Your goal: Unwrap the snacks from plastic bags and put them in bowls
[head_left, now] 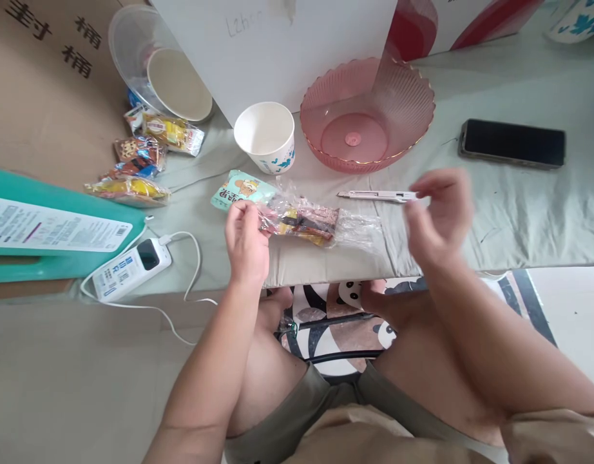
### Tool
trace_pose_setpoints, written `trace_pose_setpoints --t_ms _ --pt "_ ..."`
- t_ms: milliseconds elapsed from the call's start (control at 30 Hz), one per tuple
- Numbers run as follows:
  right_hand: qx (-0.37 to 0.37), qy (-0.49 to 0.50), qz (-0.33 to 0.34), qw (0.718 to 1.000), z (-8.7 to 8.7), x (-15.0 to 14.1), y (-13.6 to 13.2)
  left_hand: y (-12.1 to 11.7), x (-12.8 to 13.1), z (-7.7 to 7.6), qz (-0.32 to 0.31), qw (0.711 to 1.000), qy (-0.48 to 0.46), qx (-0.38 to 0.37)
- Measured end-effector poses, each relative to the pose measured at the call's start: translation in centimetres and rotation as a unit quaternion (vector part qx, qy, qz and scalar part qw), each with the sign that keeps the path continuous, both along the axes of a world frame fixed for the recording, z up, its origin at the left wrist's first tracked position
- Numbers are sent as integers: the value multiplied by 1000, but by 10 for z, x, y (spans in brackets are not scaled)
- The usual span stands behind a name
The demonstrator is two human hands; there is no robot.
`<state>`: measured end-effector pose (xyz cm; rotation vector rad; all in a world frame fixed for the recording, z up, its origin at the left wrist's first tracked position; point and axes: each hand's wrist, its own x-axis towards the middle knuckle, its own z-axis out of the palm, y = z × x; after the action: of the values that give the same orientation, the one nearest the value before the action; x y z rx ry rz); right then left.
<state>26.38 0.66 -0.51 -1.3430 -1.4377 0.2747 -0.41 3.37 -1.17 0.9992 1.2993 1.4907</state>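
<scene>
My left hand (249,241) is closed on the end of a crinkled clear plastic bag (359,229). Wrapped snacks (311,222) in brown, yellow and dark red show inside it. A mint-green printed packet (241,190) lies just behind those fingers, and it is unclear whether it belongs to the bag. A white utility knife (374,195) lies flat on the cloth, its pointed end to the left. My right hand (439,216), blurred by motion, is at the knife's other end with thumb and forefinger apart; whether they touch it is hard to see.
Behind the bag stand a white paper cup (265,132) and a pink ribbed bowl (367,116). A black phone (513,143) lies at right. At left are several snack packets (140,154), a clear tub (127,38), a power bank (133,267) with white cable, and a teal container (60,225).
</scene>
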Motion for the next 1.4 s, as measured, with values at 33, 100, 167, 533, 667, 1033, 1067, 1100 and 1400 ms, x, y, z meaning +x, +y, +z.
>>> trace_pose_setpoints --t_ms 33,100,167,533,667,1033,1067,1100,1400 --pt "2 -67 72 995 1 -6 -3 -1 1 -1 -15 1000 17 12" --pt "-30 -170 186 967 -1 -19 -8 -4 3 -3 -45 996 60 45" --pt "-86 -218 225 946 -6 -31 -9 -6 4 -4 -63 989 111 75" --pt "-233 -3 -15 972 4 -10 0 -3 2 -6 -18 959 259 111" --pt "-147 -95 -127 976 5 10 3 -2 4 -11 -14 966 233 109" --pt "-280 -229 109 926 3 -38 -12 -23 46 5 -157 911 381 -5" --pt "-293 -230 112 921 0 -40 -11 -22 49 6 -148 909 389 -17" --pt "-298 -226 118 920 -1 -42 -10 -21 52 6 -140 906 399 -25" --pt "-279 -129 137 942 -6 -51 -8 -24 53 13 -102 908 405 -37"
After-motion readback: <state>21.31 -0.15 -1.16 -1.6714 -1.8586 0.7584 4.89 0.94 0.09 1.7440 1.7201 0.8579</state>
